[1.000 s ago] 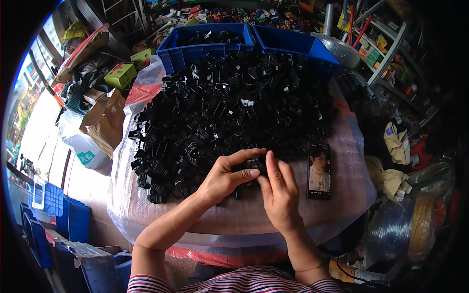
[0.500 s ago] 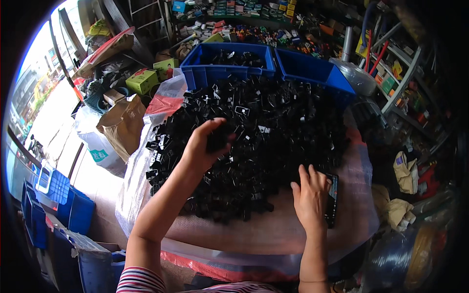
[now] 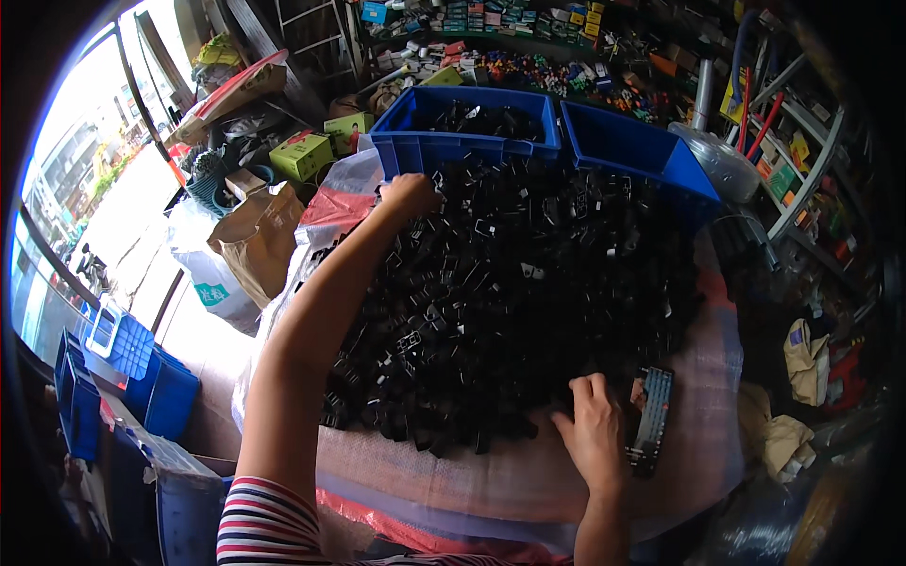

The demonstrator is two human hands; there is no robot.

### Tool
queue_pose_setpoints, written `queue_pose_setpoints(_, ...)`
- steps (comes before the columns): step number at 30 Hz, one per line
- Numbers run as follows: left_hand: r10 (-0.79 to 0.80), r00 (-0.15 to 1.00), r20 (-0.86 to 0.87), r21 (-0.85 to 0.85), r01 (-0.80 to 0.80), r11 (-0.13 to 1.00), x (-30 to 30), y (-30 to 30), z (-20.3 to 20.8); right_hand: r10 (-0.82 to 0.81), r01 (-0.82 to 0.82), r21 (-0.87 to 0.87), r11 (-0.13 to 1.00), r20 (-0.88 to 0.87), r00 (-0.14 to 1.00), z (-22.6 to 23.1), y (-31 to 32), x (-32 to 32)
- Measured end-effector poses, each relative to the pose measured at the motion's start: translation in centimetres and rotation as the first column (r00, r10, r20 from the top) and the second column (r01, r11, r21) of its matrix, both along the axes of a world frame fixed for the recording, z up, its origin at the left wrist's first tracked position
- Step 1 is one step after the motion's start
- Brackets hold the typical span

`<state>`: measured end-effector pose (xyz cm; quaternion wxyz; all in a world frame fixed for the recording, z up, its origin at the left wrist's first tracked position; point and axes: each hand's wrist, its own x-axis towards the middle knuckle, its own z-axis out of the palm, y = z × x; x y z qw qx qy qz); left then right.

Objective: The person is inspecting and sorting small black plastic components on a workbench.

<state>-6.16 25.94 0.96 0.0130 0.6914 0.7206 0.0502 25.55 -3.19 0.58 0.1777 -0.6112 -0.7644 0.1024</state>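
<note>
A wide heap of small black parts [image 3: 510, 283] with bright metallic glints covers the sheet; their kind is too fine to tell. At the heap's far left edge, close to the blue bin, is my left hand [image 3: 412, 193], its fingers curled under; whatever they hold is hidden. My right hand [image 3: 595, 434] rests at the heap's front right edge, fingers bent, thumb apart, nothing visible in it. Just right of it lies a dark, flat, rectangular thing [image 3: 653, 420] with rows of small pale squares, its left edge beside the hand.
Behind the heap stand a blue bin [image 3: 462, 150] with black parts inside and another blue bin [image 3: 642, 174]. A woven plastic sheet [image 3: 425, 476] lies beneath. Left are a paper sack [image 3: 257, 231] and blue crates [image 3: 172, 396]; a metal rack [image 3: 812, 179] stands right.
My left hand has moved away from me to the heap's far left edge, its fingers now curled under. My right hand has drawn slightly back from the flat thing, showing more of it. The view has shifted.
</note>
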Motion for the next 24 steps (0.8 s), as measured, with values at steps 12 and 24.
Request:
queue_pose_setpoints(12,-0.101,0.131,0.986,0.067,0.246,0.967,5.6,-21.2,2.4,0.125,-0.128,0.004,0.992,-0.250,0.960,-1.2,-0.3,0.8)
queue_pose_setpoints(24,0.130,-0.078,0.988,-0.076,0.489,0.869,8.1,-26.4,0.4,0.368,-0.360,0.172,0.917,-0.018,0.930,-2.2,-2.2,0.1)
